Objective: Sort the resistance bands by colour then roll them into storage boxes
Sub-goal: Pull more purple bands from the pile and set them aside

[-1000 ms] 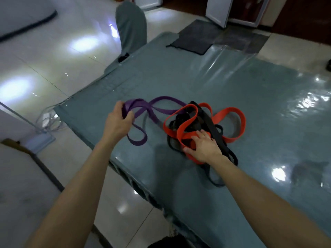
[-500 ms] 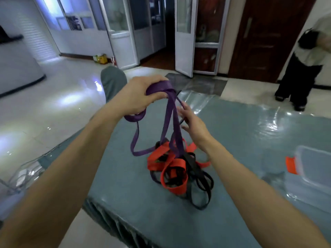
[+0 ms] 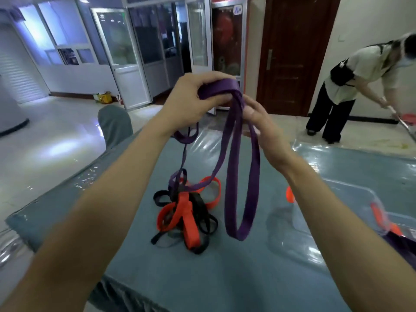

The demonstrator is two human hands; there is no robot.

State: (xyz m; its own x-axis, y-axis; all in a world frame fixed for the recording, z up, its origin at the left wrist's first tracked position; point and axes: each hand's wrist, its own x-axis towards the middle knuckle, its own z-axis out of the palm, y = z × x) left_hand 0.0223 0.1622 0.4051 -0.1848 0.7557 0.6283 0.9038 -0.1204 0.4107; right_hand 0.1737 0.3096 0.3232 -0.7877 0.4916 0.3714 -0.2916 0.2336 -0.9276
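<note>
My left hand (image 3: 193,97) grips the folded top of a purple resistance band (image 3: 242,176), raised high above the table. One long purple loop hangs down free on the right; another strand runs down into the pile. My right hand (image 3: 258,122) touches the hanging loop from the right, fingers fairly straight along the strap. On the table below lies a tangled pile of red bands (image 3: 184,210) and black bands (image 3: 202,212). A clear plastic storage box (image 3: 351,194) with red clips stands at the right, with something purple and red inside its near end.
The table (image 3: 225,278) has a grey-green cloth under clear plastic; its near-left edge drops off. A covered chair (image 3: 114,124) stands beyond the far-left corner. A person (image 3: 351,86) mops the floor at the far right. Glass doors and a dark wooden door line the back.
The purple band has been lifted from the table to high above the pile. My right hand left the red and black pile and came up against the hanging purple loop. The view tilted upward.
</note>
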